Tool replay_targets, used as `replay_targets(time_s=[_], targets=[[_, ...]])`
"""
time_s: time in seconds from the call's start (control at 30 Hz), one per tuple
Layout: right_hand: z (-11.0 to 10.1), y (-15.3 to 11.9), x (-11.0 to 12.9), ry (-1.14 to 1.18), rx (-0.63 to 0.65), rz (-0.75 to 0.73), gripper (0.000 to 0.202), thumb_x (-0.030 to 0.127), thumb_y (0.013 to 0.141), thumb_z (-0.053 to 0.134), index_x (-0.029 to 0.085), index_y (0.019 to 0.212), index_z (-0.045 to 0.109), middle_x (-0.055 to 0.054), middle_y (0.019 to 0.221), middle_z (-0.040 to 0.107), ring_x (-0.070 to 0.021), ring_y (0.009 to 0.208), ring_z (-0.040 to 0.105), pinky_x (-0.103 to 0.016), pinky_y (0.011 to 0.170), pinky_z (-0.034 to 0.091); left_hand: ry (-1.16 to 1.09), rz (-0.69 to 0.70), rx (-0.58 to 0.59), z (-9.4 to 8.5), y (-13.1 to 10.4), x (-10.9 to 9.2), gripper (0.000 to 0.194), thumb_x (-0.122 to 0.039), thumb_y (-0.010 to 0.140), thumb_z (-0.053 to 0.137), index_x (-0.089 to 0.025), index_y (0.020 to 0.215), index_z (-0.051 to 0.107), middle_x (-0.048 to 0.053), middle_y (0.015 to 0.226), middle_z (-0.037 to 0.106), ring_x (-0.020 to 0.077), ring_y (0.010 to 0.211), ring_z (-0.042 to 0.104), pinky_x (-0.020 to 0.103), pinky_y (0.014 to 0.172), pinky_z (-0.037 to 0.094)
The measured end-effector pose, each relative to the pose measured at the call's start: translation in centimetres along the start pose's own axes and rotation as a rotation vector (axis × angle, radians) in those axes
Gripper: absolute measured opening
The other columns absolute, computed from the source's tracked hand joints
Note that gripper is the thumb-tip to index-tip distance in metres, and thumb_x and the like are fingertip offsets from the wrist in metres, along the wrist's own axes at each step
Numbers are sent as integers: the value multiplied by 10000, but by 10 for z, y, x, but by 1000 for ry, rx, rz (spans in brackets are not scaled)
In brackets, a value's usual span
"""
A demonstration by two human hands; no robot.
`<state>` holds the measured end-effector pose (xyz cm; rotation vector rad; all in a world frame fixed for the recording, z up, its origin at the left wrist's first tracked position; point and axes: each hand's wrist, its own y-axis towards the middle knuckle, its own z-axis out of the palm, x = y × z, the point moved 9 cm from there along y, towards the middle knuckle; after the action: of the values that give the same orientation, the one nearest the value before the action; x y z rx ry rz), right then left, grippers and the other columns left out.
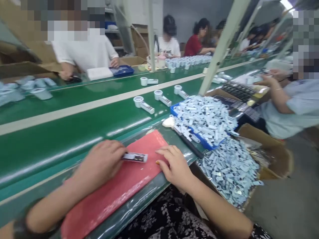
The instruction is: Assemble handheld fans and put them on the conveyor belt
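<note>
My left hand (104, 166) is closed over one end of a pale housing with a handle (136, 157). The handle sticks out to the right and shows dark parts inside; its other end is hidden under my fingers. Beneath both hands lies a red mat (114, 199). To the right of the handle, my right hand (175, 164) rests at the mat's edge with thumb and fingers apart, apparently holding nothing. A tool with a black handle (188, 141) and a white head lies beyond it.
A blue tray (204, 142) is heaped with small light-blue pieces, above a box piled with more pieces (229, 169). Several round-headed housings (143, 104) lie on the green conveyor belt (74, 122). A slanted post (221, 43) rises at right. Co-workers sit around the belt.
</note>
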<state>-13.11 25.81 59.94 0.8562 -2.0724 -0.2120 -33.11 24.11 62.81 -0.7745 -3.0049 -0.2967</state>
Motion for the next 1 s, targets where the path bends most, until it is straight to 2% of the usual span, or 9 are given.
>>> replay_targets(time_s=[0.2,0.3,0.4,0.57,0.67,0.73,0.83,0.9,1.0], targets=[[-82,-12,-43,-568,-264,149,137,162,1008,584,196,1083,694,-78,1018,646,-265,940,544,-408,822,409,386,-236,-109,2,58,153,610,-204,902,100,-169,1011,699,231,1163,622,463,1233,551,685,928,401],[-98,-3,-55,-774,-287,213,131,175,987,615,174,1076,710,-111,1065,643,-295,969,515,-429,827,393,295,-299,-13,30,72,187,651,-201,880,90,-131,1127,688,213,1102,659,424,1091,654,629,837,482],[-96,23,-62,-881,-230,241,148,226,995,622,178,1093,723,-135,1213,622,-322,1039,484,-453,842,379,244,-211,-105,40,77,145,594,-228,919,198,-80,1305,625,217,1269,644,463,1296,549,654,953,473],[-90,67,-80,-971,-94,301,156,203,1005,604,155,1090,727,-169,1342,565,-355,1128,445,-487,864,377,-3,119,-238,43,60,-6,440,-179,974,354,-214,1269,678,160,1417,630,405,1320,576,658,1021,498],[-90,78,-92,-1010,-25,327,165,150,1000,574,129,1043,731,-188,1334,568,-363,1134,446,-502,869,383,-90,242,-224,45,42,-63,390,-198,993,422,-289,1276,674,107,1446,624,356,1346,572,625,1034,528],[-91,78,-90,-989,-47,313,147,168,995,596,135,1043,731,-173,1336,576,-359,1138,454,-504,880,385,-159,259,-224,46,35,-74,368,-196,990,446,-298,1245,691,94,1439,633,339,1333,588,581,1019,558],[-87,71,-69,-830,-151,272,139,239,1004,625,180,1082,723,-130,1304,605,-335,1141,485,-485,902,387,-351,178,-261,46,32,-58,346,-226,998,457,-295,1243,691,78,1379,675,297,1276,635,487,999,590],[-65,64,-51,-661,-120,236,149,258,1021,608,207,1116,710,-103,1206,650,-300,1092,536,-458,899,398,-506,40,-300,48,34,-36,327,-289,1005,481,-287,1272,671,74,1295,716,265,1176,691,419,953,614],[-10,60,-26,-424,77,154,164,260,1026,605,244,1159,699,-52,1088,692,-256,1012,602,-425,892,429,-743,-192,-326,54,34,-4,379,-408,991,528,-277,1334,624,68,1159,751,234,972,749,353,840,637]])
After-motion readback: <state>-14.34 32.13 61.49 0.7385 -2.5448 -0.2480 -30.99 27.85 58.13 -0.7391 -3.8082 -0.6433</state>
